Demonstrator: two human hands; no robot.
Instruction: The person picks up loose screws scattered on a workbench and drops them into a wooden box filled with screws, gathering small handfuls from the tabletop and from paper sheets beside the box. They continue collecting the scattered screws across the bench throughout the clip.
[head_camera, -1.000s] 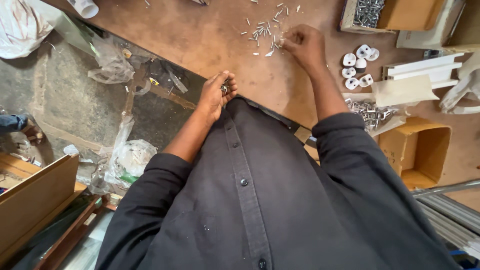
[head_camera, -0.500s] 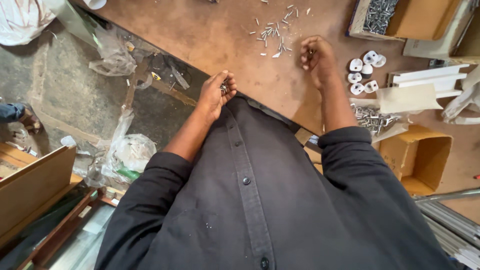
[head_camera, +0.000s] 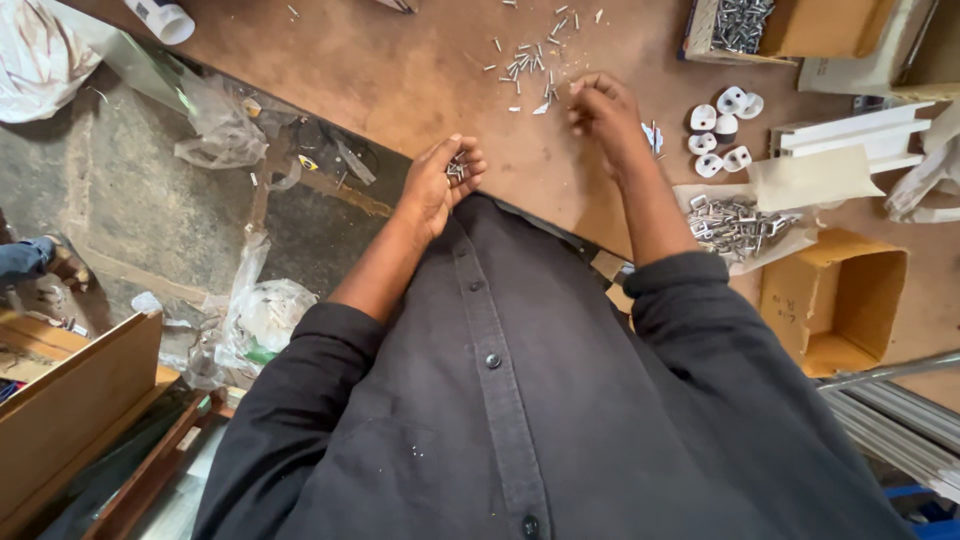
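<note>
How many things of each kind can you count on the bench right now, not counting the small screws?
White plastic end caps: 5
Open cardboard boxes: 2, one empty by the bench edge and one at the top holding metal parts
White profile pieces: 1 bundle
Plastic bag of metal fittings: 1
Total: 9

Dark grey shirt (head_camera: 520, 400) with small round buttons down the front, long sleeves pushed up, bare forearms.
</note>
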